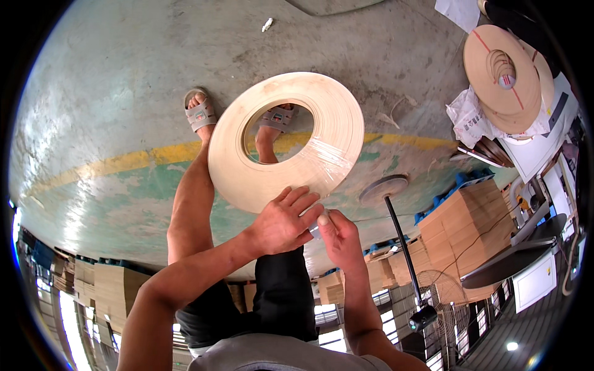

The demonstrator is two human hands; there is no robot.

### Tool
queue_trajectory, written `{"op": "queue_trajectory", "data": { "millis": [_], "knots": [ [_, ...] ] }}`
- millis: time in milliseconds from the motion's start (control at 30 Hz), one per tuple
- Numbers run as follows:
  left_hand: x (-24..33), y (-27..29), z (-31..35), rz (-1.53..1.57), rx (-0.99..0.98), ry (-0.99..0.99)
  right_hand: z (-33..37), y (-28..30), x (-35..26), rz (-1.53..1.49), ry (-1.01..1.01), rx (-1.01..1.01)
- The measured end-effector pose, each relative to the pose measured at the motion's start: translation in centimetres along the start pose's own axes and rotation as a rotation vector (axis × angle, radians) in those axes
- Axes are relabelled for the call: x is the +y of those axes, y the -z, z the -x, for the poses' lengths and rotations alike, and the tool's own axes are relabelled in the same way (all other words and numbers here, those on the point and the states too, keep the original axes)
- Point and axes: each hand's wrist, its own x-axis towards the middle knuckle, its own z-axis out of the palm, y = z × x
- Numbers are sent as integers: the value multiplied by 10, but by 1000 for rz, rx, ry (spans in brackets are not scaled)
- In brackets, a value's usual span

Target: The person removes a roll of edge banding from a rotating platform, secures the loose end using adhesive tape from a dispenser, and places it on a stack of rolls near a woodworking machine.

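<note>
A large flat coil of cream-coloured banding (241, 179) stands tilted in front of my legs, one foot showing through its centre hole. Shiny clear film (331, 154) wraps across the coil's right side. Against the coil's near edge lies my left hand (281, 222), its fingers stretched out and its thumb near a small shiny clear strip (315, 231). Just to the right, my right hand (340, 238) is closed, with the thumb raised and the fingers curled at that strip. How far the strip runs behind the hands is hidden.
More tan coils (495, 74) lie stacked at the upper right by white wrapping (467, 117). A fan on a black pole with a round base (383, 188) stands to the right. Cardboard stacks (461, 229) rise beyond it. A yellow line (117, 164) crosses the floor.
</note>
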Motion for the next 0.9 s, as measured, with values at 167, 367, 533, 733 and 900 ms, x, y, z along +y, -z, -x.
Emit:
{"op": "queue_trajectory", "data": {
  "millis": [167,367,533,733,900],
  "knots": [
    [-14,-6,1,7,98,-34,5,-6,-12,330,138,76],
    [-24,-12,-2,87,225,35,-2,-12,-10,272,34,80],
    [-44,-13,-11,115,275,142,-4,-33,-12,-185,63,244],
    [-77,-30,-13,97,528,244,-30,-26,68,-542,-201,586],
    [-90,-39,-17,239,550,476,-86,-62,130,-1014,-234,329]
  ]
}}
